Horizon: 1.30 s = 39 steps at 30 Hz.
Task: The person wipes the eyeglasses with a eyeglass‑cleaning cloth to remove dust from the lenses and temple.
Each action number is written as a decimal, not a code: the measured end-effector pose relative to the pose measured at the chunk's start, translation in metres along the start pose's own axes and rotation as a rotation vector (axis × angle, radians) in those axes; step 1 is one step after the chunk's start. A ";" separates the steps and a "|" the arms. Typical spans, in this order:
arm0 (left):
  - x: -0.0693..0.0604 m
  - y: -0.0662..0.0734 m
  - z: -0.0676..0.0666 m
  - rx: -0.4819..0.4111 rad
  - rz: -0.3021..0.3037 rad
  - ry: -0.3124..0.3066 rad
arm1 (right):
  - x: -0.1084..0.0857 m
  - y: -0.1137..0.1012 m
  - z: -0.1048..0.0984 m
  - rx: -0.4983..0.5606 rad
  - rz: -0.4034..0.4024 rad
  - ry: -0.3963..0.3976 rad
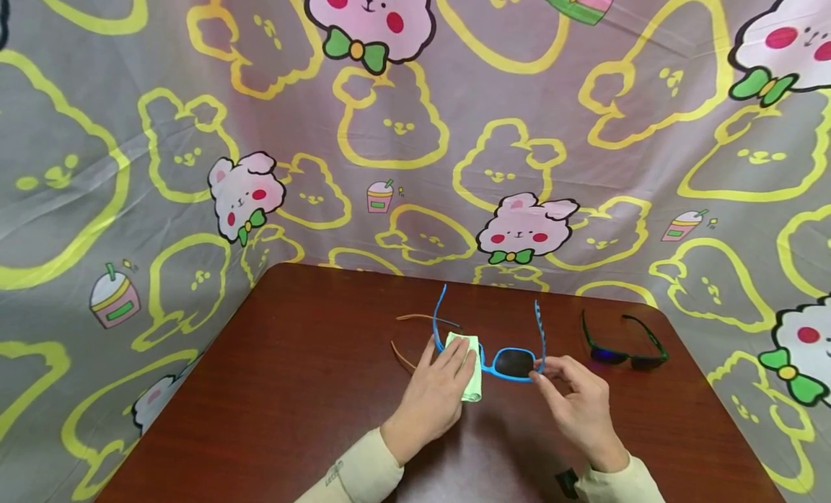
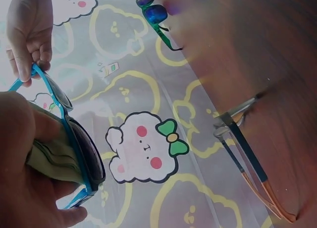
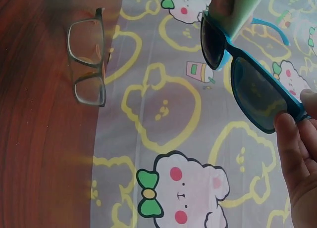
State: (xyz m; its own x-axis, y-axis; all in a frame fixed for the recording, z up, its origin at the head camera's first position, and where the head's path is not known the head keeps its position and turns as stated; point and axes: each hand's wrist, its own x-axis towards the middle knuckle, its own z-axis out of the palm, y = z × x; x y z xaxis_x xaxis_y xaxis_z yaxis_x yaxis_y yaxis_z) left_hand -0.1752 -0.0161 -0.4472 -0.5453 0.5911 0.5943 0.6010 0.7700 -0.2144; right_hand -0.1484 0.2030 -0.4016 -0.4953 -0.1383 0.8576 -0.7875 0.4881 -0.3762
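A pair of blue-framed sunglasses (image 1: 515, 363) is held up in front of me, its temples pointing away. My right hand (image 1: 580, 405) pinches the right end of the frame near the hinge, thumb and fingers on either side. My left hand (image 1: 433, 395) holds a folded pale green cloth (image 1: 472, 380) against the left lens, which it hides in the head view. In the left wrist view the cloth (image 2: 57, 156) lies on the inner side of that lens, with the left fingers curled about it. The right wrist view shows the dark lenses (image 3: 257, 92) from the front.
Eyeglasses with tan temples (image 1: 415, 316) lie on the brown table (image 1: 273, 387) beyond my left hand, which partly covers them. Dark green sunglasses (image 1: 610, 356) with bluish lenses rest at the right. A patterned cloth backdrop (image 1: 415, 185) encloses the table's far and side edges.
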 end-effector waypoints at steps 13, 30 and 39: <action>-0.003 -0.003 -0.008 -0.051 0.070 0.028 | 0.001 -0.004 0.000 -0.020 0.039 0.026; -0.008 0.000 -0.005 -0.068 0.027 0.073 | -0.018 0.034 0.001 -0.088 0.004 -0.007; -0.003 0.003 -0.003 -0.036 -0.049 0.063 | -0.018 0.032 0.005 -0.035 -0.068 -0.017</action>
State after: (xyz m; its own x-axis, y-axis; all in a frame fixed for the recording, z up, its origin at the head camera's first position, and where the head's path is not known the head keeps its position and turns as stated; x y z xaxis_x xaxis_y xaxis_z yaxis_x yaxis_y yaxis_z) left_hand -0.1700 -0.0167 -0.4470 -0.5375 0.5354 0.6515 0.5955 0.7880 -0.1562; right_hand -0.1667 0.2165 -0.4309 -0.4478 -0.1867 0.8744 -0.8065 0.5065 -0.3049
